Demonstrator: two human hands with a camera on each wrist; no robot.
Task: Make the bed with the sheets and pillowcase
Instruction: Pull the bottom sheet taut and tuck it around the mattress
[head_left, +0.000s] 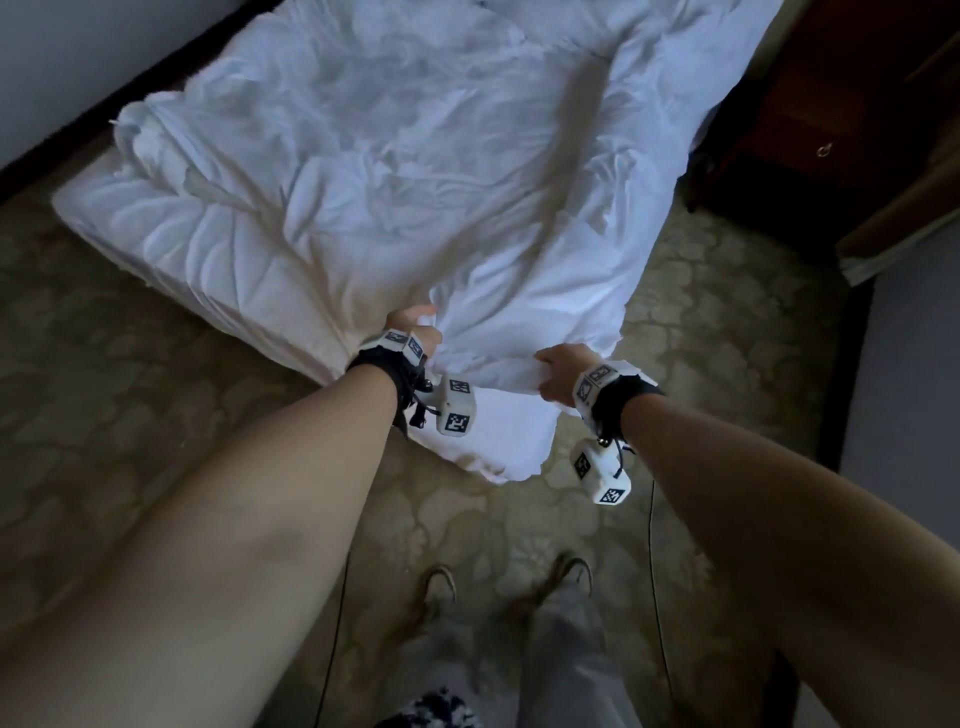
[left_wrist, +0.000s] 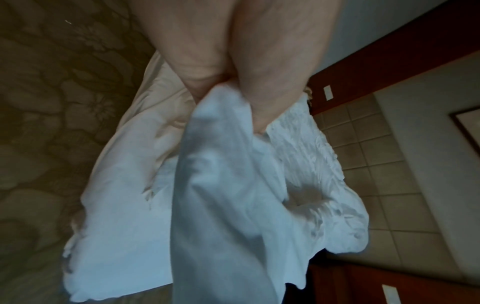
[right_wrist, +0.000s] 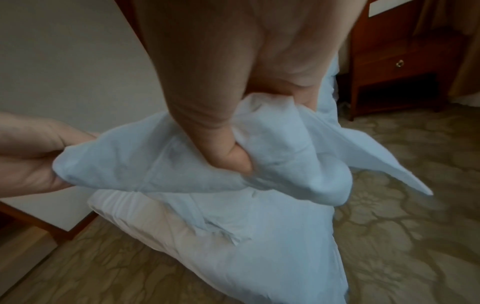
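Sheet (head_left: 415, 156) edge bunched in both grips, rest across bed (head_left: 171, 234).

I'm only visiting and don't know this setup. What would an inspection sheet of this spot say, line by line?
Surface: mattress, near corner on show, set on patterned carpet.
Job's things: white sheet, wrinkled, spread over the mattress, its right side hanging past the mattress edge; no pillowcase seen.
Clutter: nothing seen.
Hands: left hand and right hand each grip a bunch of the sheet's near edge, apart from each other.
Cables: thin dark cable hanging from the right wrist unit; another below the left arm.
Surroundings: dark wooden nightstand to the right, wall to the left, the person's shoes below.
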